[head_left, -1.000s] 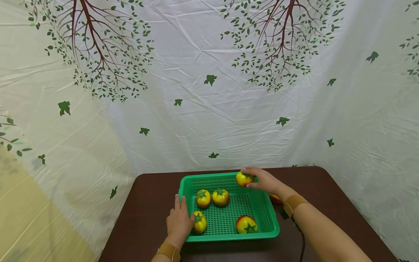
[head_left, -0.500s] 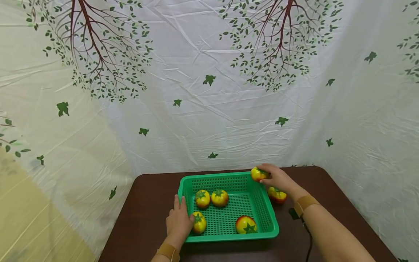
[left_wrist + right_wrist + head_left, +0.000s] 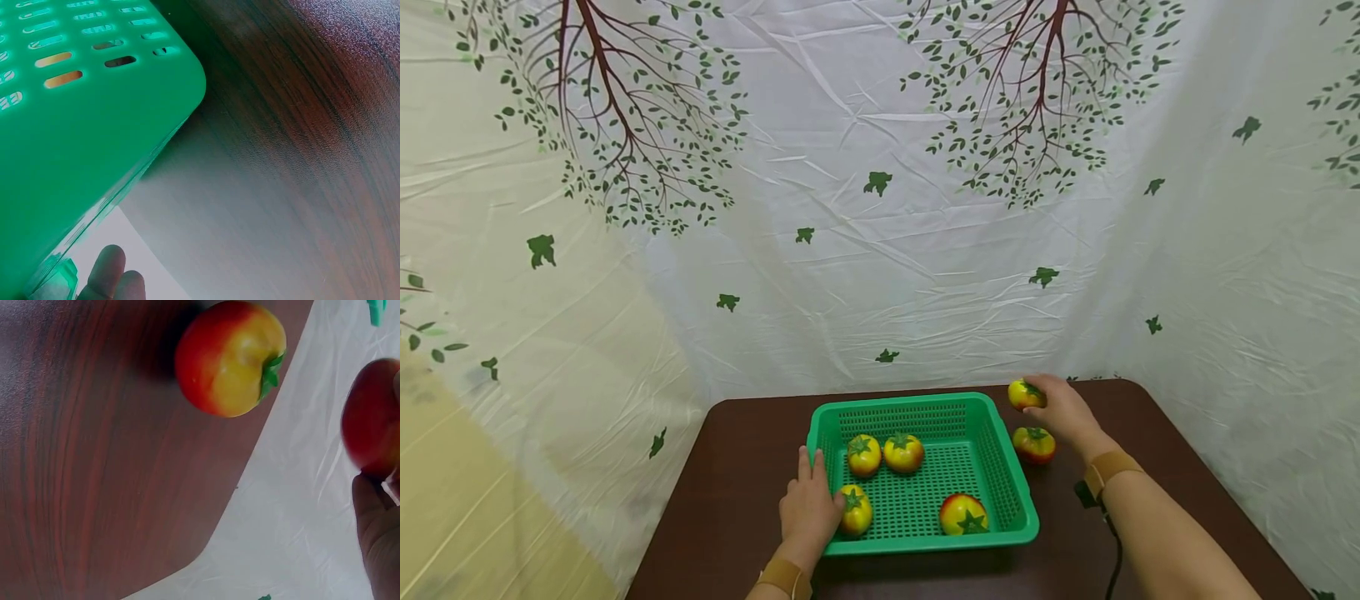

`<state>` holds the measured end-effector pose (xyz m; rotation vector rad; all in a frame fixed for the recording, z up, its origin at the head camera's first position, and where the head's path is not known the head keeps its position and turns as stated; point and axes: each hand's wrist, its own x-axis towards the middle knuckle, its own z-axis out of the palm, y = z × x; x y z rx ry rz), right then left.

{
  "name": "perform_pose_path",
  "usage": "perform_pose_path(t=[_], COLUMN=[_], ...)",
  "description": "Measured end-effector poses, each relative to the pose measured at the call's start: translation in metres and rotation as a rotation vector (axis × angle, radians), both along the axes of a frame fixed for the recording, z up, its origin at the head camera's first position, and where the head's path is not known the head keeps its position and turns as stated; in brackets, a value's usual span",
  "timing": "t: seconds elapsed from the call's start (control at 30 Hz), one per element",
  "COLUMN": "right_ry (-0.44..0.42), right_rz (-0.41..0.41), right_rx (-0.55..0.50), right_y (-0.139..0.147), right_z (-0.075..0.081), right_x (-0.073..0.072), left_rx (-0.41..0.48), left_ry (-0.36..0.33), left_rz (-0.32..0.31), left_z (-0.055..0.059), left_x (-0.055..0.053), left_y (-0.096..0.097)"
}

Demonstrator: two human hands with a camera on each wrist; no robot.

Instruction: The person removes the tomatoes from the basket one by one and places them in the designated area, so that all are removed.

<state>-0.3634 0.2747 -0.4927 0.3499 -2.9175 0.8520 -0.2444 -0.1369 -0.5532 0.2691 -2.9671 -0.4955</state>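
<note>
A green plastic basket [image 3: 925, 543] with slotted walls stands on the table. My left hand [image 3: 808, 510] holds its left rim, the thumb on the inner side; two fingertips [image 3: 107, 270] show past the rim in the left wrist view. Inside lie several yellow-red tomatoes, one [image 3: 854, 510] beside my left thumb and another [image 3: 964, 514] at the front right. Beyond the basket's back right corner, my right hand [image 3: 1063, 410] grips a tomato [image 3: 1024, 394] by thumb and fingers. Just nearer, another tomato [image 3: 1034, 446] rests on the table, leaf side up, close to the basket's right wall.
The dark wood-grain table [image 3: 730, 467] has rounded back corners. A white curtain [image 3: 880, 292] with printed trees and leaves hangs behind it. From the right wrist strap [image 3: 1111, 468] a black cable [image 3: 1116, 558] runs down toward the front.
My right hand has carried its tomato rightward, from above the basket's back right corner to outside it. The tomato on the table, partly hidden before, now shows. My left hand stays put.
</note>
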Motion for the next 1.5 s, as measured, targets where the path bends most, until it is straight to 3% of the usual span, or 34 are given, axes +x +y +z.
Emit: perform_pose_path(t=[0.2, 0.8, 1.1, 1.5], right_ry=[-0.001, -0.086, -0.157, -0.169], right_rz=[-0.088, -0.219, -0.330, -0.345], right_rx=[0.040, 0.108, 0.058, 0.069], right_y=[0.010, 0.020, 0.024, 0.028], right_z=[-0.004, -0.032, -0.046, -0.056], right_x=[0.002, 0.016, 0.028, 0.037], left_rx=[-0.003, -0.003, 0.009, 0.005], left_ry=[0.008, -0.003, -0.010, -0.009], left_rz=[-0.005, -0.002, -0.003, 0.001], left_z=[0.001, 0.001, 0.004, 0.001], left_x=[0.001, 0.003, 0.004, 0.005], left_y=[-0.001, -0.004, -0.002, -0.002])
